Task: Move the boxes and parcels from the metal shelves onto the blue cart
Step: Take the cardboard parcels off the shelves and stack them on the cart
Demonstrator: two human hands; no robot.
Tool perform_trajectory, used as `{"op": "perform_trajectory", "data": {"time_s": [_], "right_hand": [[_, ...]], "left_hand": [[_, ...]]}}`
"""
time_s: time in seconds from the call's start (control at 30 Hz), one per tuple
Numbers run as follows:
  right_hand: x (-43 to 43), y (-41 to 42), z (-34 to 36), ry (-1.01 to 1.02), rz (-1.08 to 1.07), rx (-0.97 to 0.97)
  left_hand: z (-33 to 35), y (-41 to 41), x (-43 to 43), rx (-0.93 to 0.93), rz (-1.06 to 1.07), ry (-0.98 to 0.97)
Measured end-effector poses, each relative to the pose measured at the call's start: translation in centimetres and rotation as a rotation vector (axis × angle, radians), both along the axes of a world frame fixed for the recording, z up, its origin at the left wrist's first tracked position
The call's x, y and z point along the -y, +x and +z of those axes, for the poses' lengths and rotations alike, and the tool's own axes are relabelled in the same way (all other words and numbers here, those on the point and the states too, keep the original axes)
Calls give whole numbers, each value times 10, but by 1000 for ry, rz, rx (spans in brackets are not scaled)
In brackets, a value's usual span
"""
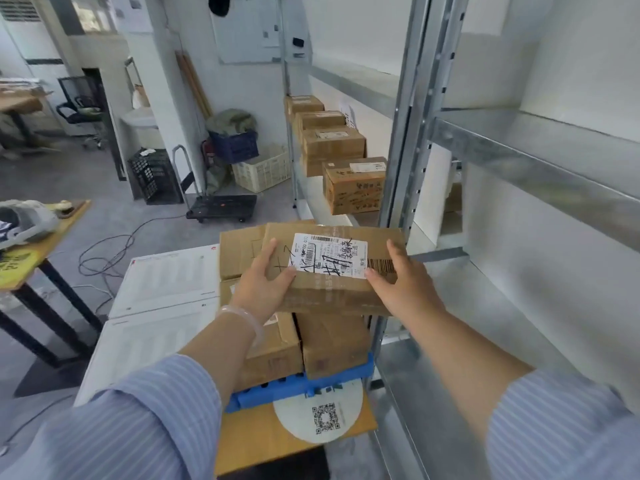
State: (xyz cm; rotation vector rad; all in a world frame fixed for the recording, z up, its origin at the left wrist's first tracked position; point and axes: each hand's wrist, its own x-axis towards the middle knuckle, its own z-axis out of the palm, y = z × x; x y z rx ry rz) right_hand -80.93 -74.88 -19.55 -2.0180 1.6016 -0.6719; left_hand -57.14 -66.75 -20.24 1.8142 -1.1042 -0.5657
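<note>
I hold a flat cardboard box with a white shipping label between both hands, above the stack on the blue cart. My left hand grips its left end, thumb on top. My right hand grips the right end. Beneath it sit several brown boxes stacked on the cart, one more at the back left. Several cardboard boxes remain in a row on a farther metal shelf.
The near metal shelves on the right hold nothing I can see. A white flat carton lies left of the cart. A yellow table, floor cables, a black dolly and crates stand farther back.
</note>
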Motion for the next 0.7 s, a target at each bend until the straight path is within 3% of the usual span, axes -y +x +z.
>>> {"op": "perform_trajectory", "data": {"time_s": [0.43,0.7], "right_hand": [[3,274,1,82,327,151],[8,371,-30,220,426,174]], "left_hand": [[-5,251,-57,-66,286,14],[-36,351,-58,-91,341,135]]}}
